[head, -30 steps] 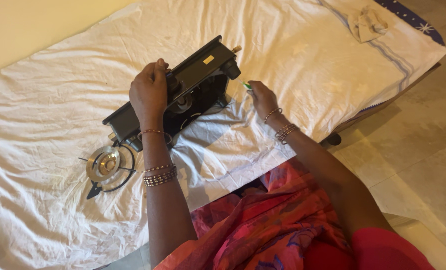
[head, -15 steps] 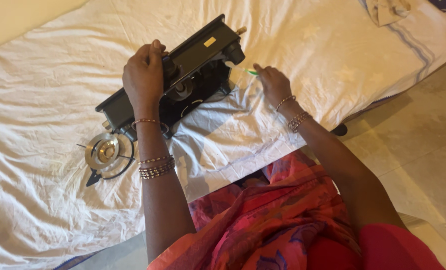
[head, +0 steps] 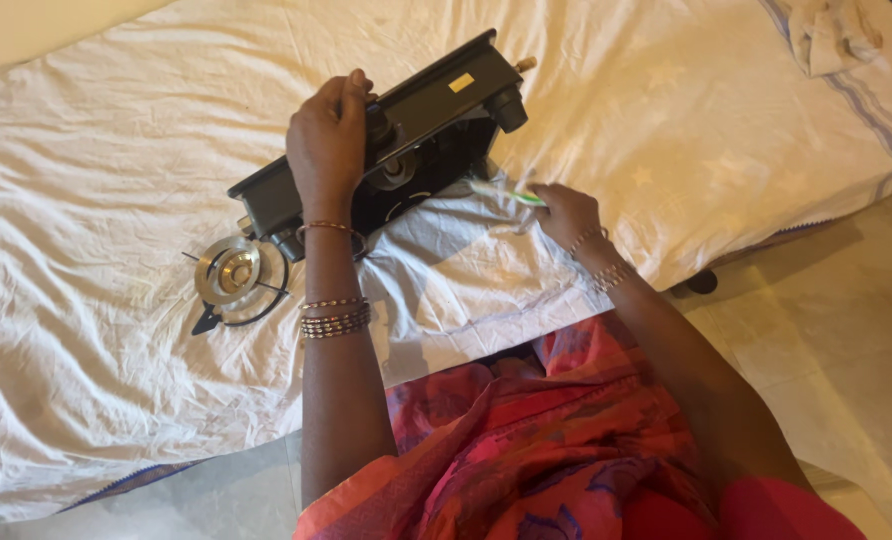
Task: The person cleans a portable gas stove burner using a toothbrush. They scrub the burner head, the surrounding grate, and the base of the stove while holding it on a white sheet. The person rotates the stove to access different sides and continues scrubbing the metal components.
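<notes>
Two hands at work: left hand (head: 328,140) still grips tilted black stove (head: 406,130); right hand (head: 566,212), fingers pinching green-handled brush (head: 506,193), has withdrawn toward 5 o'clock.

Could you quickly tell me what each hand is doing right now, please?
Left hand: closed on the top edge of the tilted black stove.
Right hand: closed, holding a green toothbrush.

black gas stove (head: 416,140): tipped up on its edge on the white sheet | green toothbrush (head: 506,193): thin, lying flat beside it
</notes>
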